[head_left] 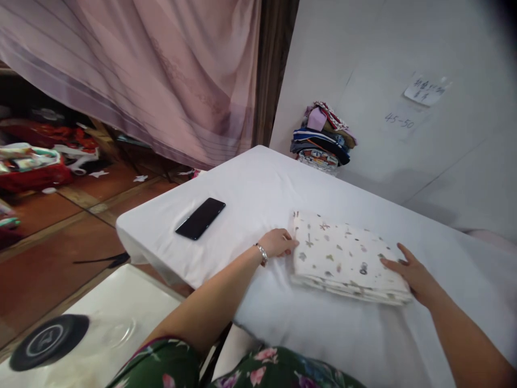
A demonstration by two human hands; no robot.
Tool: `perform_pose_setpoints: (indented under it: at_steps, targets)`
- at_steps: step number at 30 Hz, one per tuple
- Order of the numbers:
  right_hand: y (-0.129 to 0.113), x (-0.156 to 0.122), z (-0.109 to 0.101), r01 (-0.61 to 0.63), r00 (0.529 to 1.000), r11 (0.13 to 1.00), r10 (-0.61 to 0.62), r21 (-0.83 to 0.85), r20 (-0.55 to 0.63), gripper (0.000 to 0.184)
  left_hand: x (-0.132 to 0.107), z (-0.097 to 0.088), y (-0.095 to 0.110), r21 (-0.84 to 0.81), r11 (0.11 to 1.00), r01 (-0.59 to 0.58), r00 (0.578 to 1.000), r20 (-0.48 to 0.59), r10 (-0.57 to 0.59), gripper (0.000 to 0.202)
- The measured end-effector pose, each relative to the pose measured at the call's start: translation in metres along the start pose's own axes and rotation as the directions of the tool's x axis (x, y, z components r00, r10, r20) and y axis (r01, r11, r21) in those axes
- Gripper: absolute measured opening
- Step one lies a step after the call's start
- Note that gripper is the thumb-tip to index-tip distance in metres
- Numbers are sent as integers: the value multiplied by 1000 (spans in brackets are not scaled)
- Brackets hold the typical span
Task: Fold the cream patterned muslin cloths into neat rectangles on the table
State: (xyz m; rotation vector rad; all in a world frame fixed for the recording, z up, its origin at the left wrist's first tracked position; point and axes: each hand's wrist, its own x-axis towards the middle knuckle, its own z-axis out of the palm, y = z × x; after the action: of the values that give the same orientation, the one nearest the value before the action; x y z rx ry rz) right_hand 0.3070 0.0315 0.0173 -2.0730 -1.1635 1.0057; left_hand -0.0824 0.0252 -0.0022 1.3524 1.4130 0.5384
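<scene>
A folded white cloth [343,258] with small printed figures lies on the white-covered table [258,188]. My left hand [277,242], with a bracelet at the wrist, rests against the cloth's left edge with its fingers curled at the fold. My right hand [412,272] lies flat on the cloth's right end, fingers stretched out over the top layer. Neither hand lifts the cloth.
A black phone [201,217] lies on the table's left part. A stack of folded clothes [323,137] sits at the far edge against the white wall. A pink curtain [161,70] hangs at the left. A black disc [48,340] lies on a white surface below.
</scene>
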Motion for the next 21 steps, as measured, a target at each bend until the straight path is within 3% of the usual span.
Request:
perform_pose_setpoints:
  at_steps: [4, 7, 11, 14, 17, 18, 21]
  targets:
    - [30, 18, -37, -55, 995, 949, 26, -310, -95, 90, 4, 10, -5, -64, 997, -44, 997, 55, 48, 31]
    - [29, 16, -31, 60, 971, 867, -166, -494, -174, 81, 6, 8, -7, -85, 995, -55, 997, 54, 60, 28]
    - [-5, -8, 13, 398, 824, 733, -550, -552, -136, 52, 7, 13, -7, -84, 992, -97, 995, -6, 97, 22]
    - [-41, -37, 60, 574, 787, 695, -614, -432, 57, 34, 13, 21, 1, -58, 991, -117, 993, -40, 115, 18]
    - [-75, -60, 103, 659, 736, 621, -649, -425, 193, 32, 27, 32, 15, -64, 993, -97, 995, -38, 95, 18]
    - [-84, -65, 115, 656, 737, 602, -640, -454, 217, 34, 32, 35, 19, -74, 994, -78, 997, -33, 75, 20]
    - [-99, -70, 138, 572, 805, 589, -536, -571, 253, 43, 45, 44, 30, -114, 994, 2, 1000, 1, -2, 35]
